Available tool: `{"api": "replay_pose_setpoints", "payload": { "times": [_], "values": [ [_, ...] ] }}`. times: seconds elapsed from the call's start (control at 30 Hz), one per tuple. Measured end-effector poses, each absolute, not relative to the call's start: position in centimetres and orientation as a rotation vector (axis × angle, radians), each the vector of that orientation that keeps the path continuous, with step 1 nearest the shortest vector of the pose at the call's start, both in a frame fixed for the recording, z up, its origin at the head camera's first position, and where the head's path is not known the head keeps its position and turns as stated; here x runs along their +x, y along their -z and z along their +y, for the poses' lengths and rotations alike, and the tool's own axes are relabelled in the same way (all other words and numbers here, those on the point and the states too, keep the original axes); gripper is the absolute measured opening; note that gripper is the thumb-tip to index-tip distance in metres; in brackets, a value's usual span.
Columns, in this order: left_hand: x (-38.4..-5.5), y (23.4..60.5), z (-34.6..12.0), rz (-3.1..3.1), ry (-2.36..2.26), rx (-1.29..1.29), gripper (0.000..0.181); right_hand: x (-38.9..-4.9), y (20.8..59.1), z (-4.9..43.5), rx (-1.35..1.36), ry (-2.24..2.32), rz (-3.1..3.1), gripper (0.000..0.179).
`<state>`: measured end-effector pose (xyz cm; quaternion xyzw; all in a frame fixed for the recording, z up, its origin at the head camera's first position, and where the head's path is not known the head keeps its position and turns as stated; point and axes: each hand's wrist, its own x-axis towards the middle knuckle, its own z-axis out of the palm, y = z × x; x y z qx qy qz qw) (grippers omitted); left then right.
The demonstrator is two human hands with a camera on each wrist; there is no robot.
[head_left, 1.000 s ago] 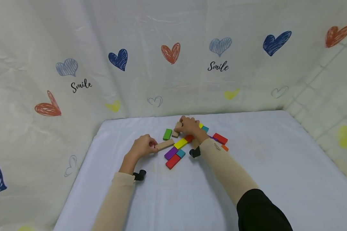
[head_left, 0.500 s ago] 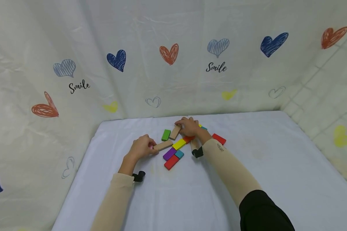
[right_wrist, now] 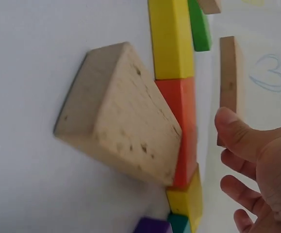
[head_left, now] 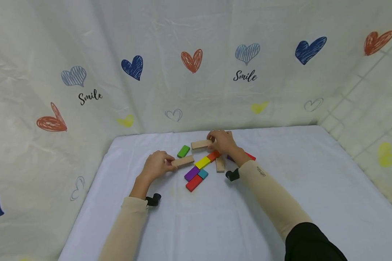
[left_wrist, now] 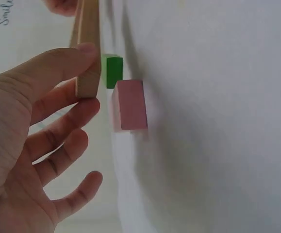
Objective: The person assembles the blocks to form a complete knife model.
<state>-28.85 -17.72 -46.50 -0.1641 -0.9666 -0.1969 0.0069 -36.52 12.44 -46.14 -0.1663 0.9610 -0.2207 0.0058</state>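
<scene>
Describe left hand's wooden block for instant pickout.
Above the white tablecloth, find the left hand. It pinches one end of a wooden block. Unlike its lookalike in the right hand, it shows below the green block in the head view.

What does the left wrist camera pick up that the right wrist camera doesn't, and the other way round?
Only the left wrist view shows the pink block and the left hand. Only the right wrist view shows the orange block, yellow blocks and purple block. Both show wooden blocks, the green block and the right hand.
</scene>
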Motion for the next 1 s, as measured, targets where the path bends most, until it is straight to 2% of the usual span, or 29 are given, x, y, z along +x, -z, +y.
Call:
{"api": "replay_pose_setpoints", "payload": {
  "times": [0.2, 0.37, 0.57, 0.8, 1.0],
  "values": [
    [-27.8, 45.8, -18.6, -3.002, 0.728, -0.536, 0.033, -34.6, 45.0, 14.7, -0.479, 0.791, 3.028, 0.032],
    [-26.3, 45.4, -19.0, -3.001, 0.811, -0.579, 0.029, -31.9, 44.6, 16.6, -0.576, 0.823, 3.035, 0.033],
    [-24.1, 45.2, -18.8, -3.022, 0.875, -0.691, 0.022, -28.4, 45.6, 18.5, -0.651, 0.857, 2.987, 0.031],
    [-21.9, 45.6, -17.5, -3.073, 0.88, -0.838, 0.026, -24.8, 47.0, 19.7, -0.603, 0.875, 2.861, 0.035],
    [-21.3, 46.1, -16.7, -3.107, 0.906, -0.944, 0.027, -23.2, 47.6, 19.7, -0.611, 0.902, 2.748, 0.034]
  ]
}}
